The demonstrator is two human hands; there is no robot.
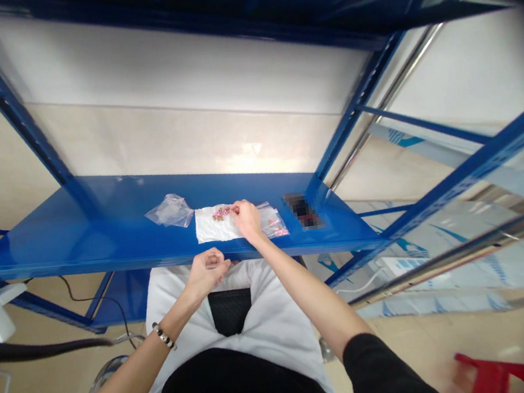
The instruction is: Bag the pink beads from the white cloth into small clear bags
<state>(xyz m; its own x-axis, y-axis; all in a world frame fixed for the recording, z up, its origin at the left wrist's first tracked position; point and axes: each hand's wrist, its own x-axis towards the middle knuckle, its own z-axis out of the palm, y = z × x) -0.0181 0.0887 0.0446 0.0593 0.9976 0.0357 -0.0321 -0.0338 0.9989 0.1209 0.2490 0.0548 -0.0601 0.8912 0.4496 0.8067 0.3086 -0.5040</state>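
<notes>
My right hand [247, 220] reaches over a white cloth or paper sheet [208, 230] on the blue shelf. Its thumb and fingertips are pinched together at the edge of a small pile of pink and brown beads [220, 213]; whatever they grip is too small to make out. Under its wrist side lies a clear plastic bag [272, 221] with pink beads inside. My left hand [209, 270] hovers in front of the shelf edge, above my lap. Its fingers are curled towards the thumb, and anything between them is too small to name.
Left of the white sheet lie clear plastic bags [171, 210]. A dark blurred-out object [303, 210] rests on the right of the blue shelf [115, 230]. Blue uprights frame both sides, and another shelf [236, 11] hangs overhead. A red stool [492, 375] stands at lower right.
</notes>
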